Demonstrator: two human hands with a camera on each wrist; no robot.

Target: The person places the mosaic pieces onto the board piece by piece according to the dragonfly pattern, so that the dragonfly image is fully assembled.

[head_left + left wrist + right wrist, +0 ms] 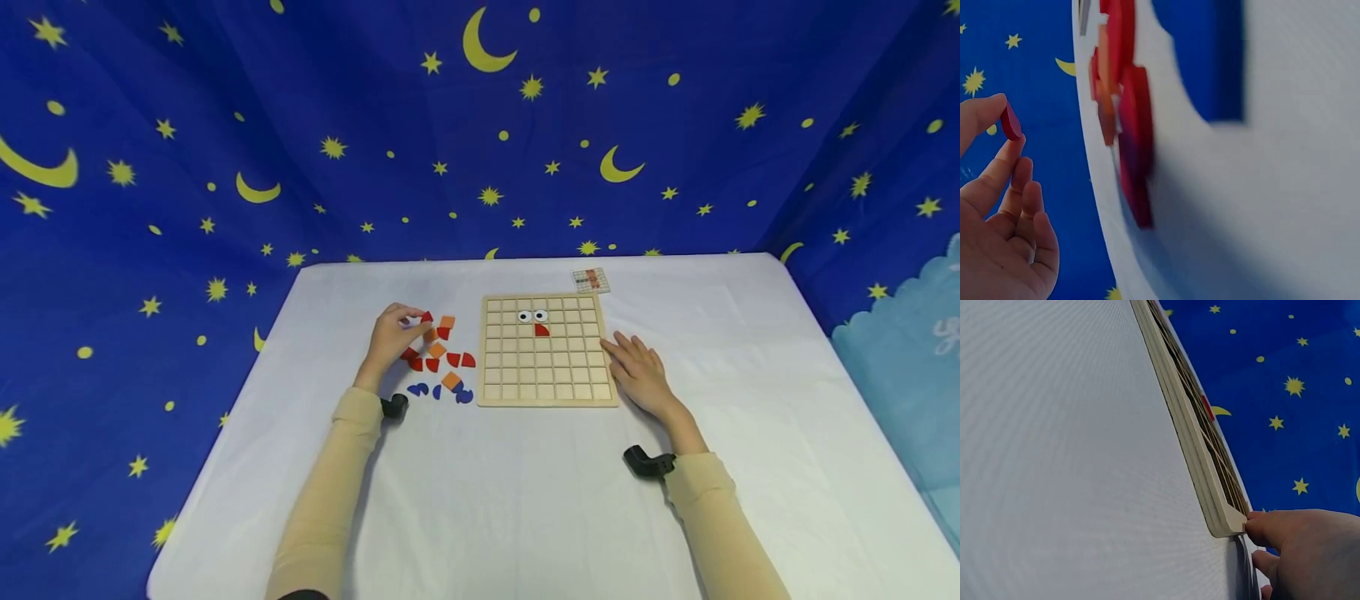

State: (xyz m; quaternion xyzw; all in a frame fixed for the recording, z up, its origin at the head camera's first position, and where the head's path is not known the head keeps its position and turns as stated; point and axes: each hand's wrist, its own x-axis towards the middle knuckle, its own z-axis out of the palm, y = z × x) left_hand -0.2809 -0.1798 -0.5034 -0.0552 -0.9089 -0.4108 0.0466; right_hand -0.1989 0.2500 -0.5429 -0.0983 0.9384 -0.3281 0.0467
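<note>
One red curved-edge piece, prob. light, stiff wood, best edge-held, is pinched in L hand left of pale-wood grid board, R hand loosely touching it.

The right hand touches the edge of the wooden board with one fingertip, near a rounded corner. The board lies on the white bench, thin strips dividing its top, a red piece showing beyond them. Past the bench's edge is blue cloth with yellow stars.
</note>
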